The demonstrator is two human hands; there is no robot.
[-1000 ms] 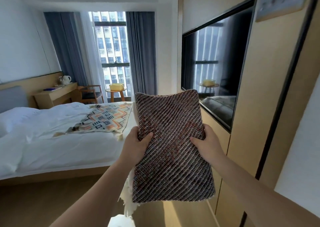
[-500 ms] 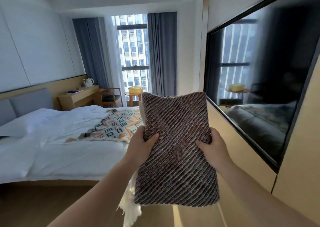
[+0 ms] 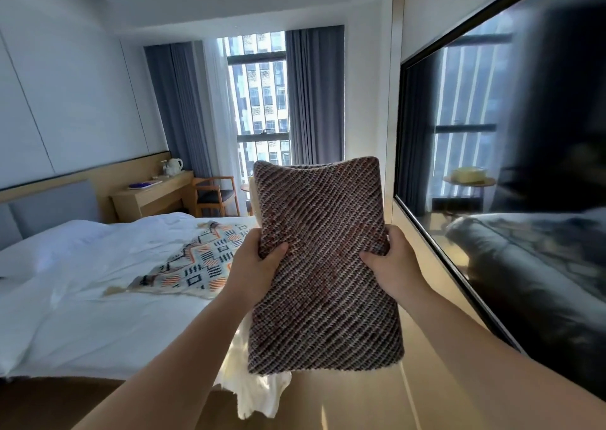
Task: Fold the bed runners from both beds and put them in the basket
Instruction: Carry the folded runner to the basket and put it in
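Now your left grip (image 3: 254,267) and right grip (image 3: 392,265) clutch the folded runner (image 3: 324,282) beside the bed (image 3: 98,298); basket delivery probably comes next.

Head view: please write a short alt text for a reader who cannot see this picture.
The left hand and right hand grip a folded dark runner by its sides, holding it up before the camera. Behind it, a patterned runner lies unfolded on a white bed; a TV hangs on the right wall.
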